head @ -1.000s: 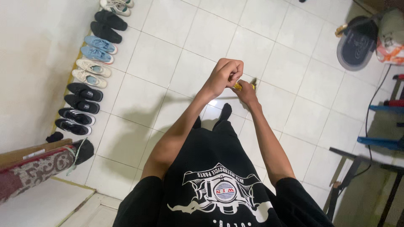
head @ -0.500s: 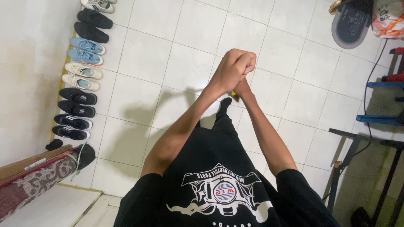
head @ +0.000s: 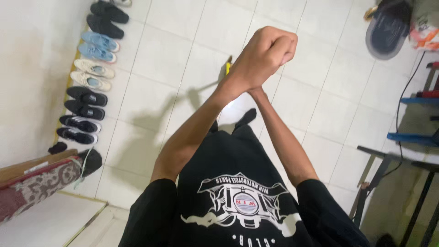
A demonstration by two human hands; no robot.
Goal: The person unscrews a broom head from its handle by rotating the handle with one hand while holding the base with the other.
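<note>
Head view shows the left hand (head: 265,55) curled into a tight fist, raised in front of the person. One small yellow thing (head: 227,67) peeks out just beside the fist's left edge; what the fist holds cannot be told. Only the right arm shows, its hand hidden behind the fist. Far off to the left, ten shoes (head: 89,77) line the wall.
</note>
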